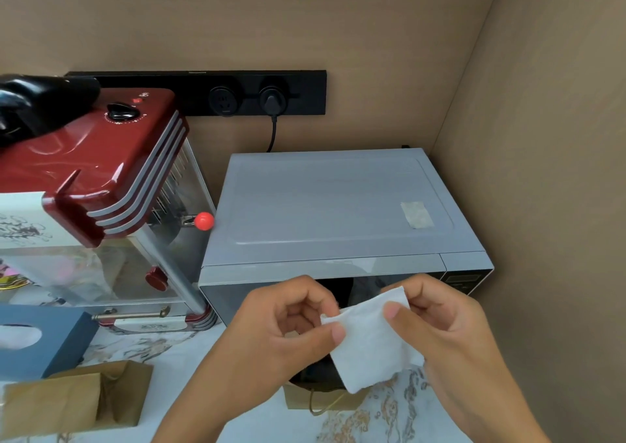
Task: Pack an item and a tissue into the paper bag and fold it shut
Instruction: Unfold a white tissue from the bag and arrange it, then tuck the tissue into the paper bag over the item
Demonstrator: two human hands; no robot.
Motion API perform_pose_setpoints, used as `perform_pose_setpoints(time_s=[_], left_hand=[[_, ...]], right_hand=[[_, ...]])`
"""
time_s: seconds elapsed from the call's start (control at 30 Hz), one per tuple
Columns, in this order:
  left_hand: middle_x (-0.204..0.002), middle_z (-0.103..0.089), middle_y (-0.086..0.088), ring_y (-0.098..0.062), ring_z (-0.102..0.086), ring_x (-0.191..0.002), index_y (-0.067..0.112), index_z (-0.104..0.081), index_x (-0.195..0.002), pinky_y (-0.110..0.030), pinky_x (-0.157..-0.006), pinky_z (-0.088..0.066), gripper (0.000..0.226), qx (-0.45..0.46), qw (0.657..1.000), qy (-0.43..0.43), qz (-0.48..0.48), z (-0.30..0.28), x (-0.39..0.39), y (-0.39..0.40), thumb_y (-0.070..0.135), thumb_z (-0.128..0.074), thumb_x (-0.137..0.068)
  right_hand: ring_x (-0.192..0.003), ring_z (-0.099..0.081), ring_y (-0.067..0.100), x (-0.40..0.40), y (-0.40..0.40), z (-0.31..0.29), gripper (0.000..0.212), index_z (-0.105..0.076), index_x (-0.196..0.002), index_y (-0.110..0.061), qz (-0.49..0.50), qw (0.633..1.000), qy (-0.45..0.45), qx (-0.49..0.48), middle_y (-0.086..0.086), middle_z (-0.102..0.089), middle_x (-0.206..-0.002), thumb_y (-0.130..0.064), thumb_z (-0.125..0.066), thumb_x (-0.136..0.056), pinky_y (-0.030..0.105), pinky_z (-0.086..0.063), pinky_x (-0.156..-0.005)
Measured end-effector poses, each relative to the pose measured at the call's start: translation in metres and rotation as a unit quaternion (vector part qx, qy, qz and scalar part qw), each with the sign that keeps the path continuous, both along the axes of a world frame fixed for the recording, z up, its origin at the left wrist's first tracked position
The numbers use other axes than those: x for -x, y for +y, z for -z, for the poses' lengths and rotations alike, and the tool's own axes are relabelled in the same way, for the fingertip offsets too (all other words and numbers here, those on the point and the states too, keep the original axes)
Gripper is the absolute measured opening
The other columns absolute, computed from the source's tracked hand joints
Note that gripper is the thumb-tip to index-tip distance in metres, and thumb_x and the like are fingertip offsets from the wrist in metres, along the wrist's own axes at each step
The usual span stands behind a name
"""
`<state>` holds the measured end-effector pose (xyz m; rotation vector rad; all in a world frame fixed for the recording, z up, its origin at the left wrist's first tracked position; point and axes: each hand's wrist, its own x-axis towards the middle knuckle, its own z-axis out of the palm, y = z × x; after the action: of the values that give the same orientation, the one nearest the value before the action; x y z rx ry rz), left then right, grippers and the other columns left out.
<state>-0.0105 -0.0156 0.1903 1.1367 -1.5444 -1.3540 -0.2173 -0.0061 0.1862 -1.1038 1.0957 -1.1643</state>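
Observation:
A folded white tissue (371,339) is held up in front of the microwave by both hands. My left hand (284,330) pinches its left edge between thumb and fingers. My right hand (440,320) pinches its upper right corner. Right below the tissue stands a brown paper bag (318,397) with a string handle; its top is open and dark inside, and the hands hide most of it. I cannot tell what the bag holds.
A grey microwave (338,205) fills the back right corner. A red popcorn machine (101,178) stands to its left. A blue tissue box (40,337) and a folded brown paper bag (71,398) lie on the marble counter (210,347) at the left.

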Motion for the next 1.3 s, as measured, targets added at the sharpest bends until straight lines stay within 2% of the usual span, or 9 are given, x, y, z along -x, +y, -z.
perform_pose_setpoints(time_s=[0.43, 0.57, 0.7, 0.83, 0.9, 1.0, 1.1, 1.17, 1.3], left_hand=[[-0.062, -0.071, -0.004, -0.013, -0.065, -0.053, 0.016, -0.069, -0.070, -0.019, -0.053, -0.054, 0.015, -0.014, 0.995, 0.022, -0.100, 0.004, 0.001, -0.004, 0.019, -0.084, -0.069], [-0.061, -0.071, -0.005, -0.015, -0.066, -0.055, 0.016, -0.067, -0.071, -0.022, -0.051, -0.054, 0.020, -0.006, 0.990, 0.038, -0.136, 0.013, 0.004, -0.006, 0.003, -0.082, -0.075], [-0.069, -0.071, -0.005, -0.018, -0.066, -0.057, 0.021, -0.068, -0.078, -0.022, -0.050, -0.054, 0.025, -0.019, 0.984, 0.079, -0.159, 0.023, 0.008, -0.008, -0.002, -0.079, -0.075], [-0.072, -0.065, 0.012, -0.003, -0.058, -0.057, 0.038, -0.064, -0.085, -0.016, -0.051, -0.050, 0.026, 0.015, 0.965, -0.088, -0.245, 0.050, -0.001, -0.001, 0.020, -0.079, -0.075], [-0.088, -0.055, 0.022, -0.002, -0.057, -0.072, 0.045, -0.062, -0.089, -0.014, -0.056, -0.048, 0.029, 0.021, 0.957, -0.208, -0.200, 0.067, -0.008, 0.005, 0.028, -0.080, -0.075], [-0.107, -0.033, 0.028, 0.006, -0.051, -0.093, 0.045, -0.067, -0.095, -0.010, -0.069, -0.045, 0.023, -0.011, 0.949, -0.304, -0.078, 0.087, -0.004, 0.011, 0.033, -0.077, -0.079], [-0.112, -0.030, 0.018, -0.005, -0.057, -0.081, 0.039, -0.070, -0.099, -0.014, -0.073, -0.050, 0.021, 0.006, 0.935, -0.349, -0.061, 0.099, 0.001, 0.008, 0.022, -0.069, -0.086], [-0.114, -0.033, 0.015, -0.010, -0.059, -0.076, 0.038, -0.069, -0.108, -0.018, -0.075, -0.052, 0.028, -0.011, 0.926, -0.371, -0.069, 0.102, 0.001, 0.004, 0.018, -0.063, -0.089], [-0.134, -0.042, 0.008, -0.020, -0.062, -0.094, 0.040, -0.053, -0.127, -0.027, -0.086, -0.054, 0.051, -0.059, 0.913, -0.392, -0.098, 0.106, -0.002, -0.004, 0.010, -0.053, -0.086]], right_hand=[[-0.055, -0.059, 0.013, -0.003, -0.003, -0.001, 0.022, -0.062, -0.070, -0.014, 0.033, 0.997, -0.045, -0.045, 0.006, -0.067, -0.065, -0.008, -0.083, -0.070, 0.017, -0.045, -0.044], [-0.082, -0.075, 0.027, -0.003, -0.006, 0.003, 0.046, -0.067, -0.107, -0.016, -0.018, 0.974, -0.149, -0.169, 0.016, -0.077, -0.095, -0.020, -0.082, -0.065, 0.034, -0.058, -0.058], [-0.100, -0.071, 0.031, -0.005, -0.004, 0.002, 0.028, -0.071, -0.111, -0.009, -0.112, 0.968, -0.122, -0.187, 0.019, -0.074, -0.110, -0.014, -0.073, -0.084, 0.033, -0.059, -0.070], [-0.084, -0.071, 0.007, 0.008, -0.006, -0.006, 0.017, -0.067, -0.097, -0.036, -0.018, 0.989, 0.104, -0.102, -0.011, -0.076, -0.091, -0.022, -0.064, -0.089, 0.019, -0.055, -0.061], [-0.065, -0.059, -0.005, 0.016, -0.005, -0.010, 0.013, -0.056, -0.090, -0.047, -0.012, 0.951, 0.308, -0.028, -0.019, -0.067, -0.079, -0.034, -0.058, -0.089, 0.011, -0.046, -0.050], [-0.073, -0.053, -0.007, 0.008, 0.000, -0.009, 0.024, -0.043, -0.096, -0.063, -0.126, 0.868, 0.478, 0.048, -0.023, -0.061, -0.081, -0.040, -0.045, -0.091, 0.015, -0.042, -0.051], [-0.087, -0.061, 0.010, -0.009, -0.002, 0.010, 0.040, -0.044, -0.115, -0.042, -0.292, 0.777, 0.540, 0.138, -0.015, -0.062, -0.094, -0.013, -0.042, -0.089, 0.026, -0.050, -0.066], [-0.076, -0.053, 0.025, -0.022, -0.006, 0.022, 0.036, -0.043, -0.107, -0.031, -0.317, 0.724, 0.599, 0.124, -0.003, -0.046, -0.078, -0.002, -0.041, -0.085, 0.032, -0.039, -0.049], [-0.069, -0.048, 0.027, -0.053, -0.021, 0.025, 0.017, -0.051, -0.100, -0.013, -0.321, 0.691, 0.643, 0.076, 0.002, -0.037, -0.070, -0.001, -0.046, -0.090, 0.031, -0.033, -0.055]])
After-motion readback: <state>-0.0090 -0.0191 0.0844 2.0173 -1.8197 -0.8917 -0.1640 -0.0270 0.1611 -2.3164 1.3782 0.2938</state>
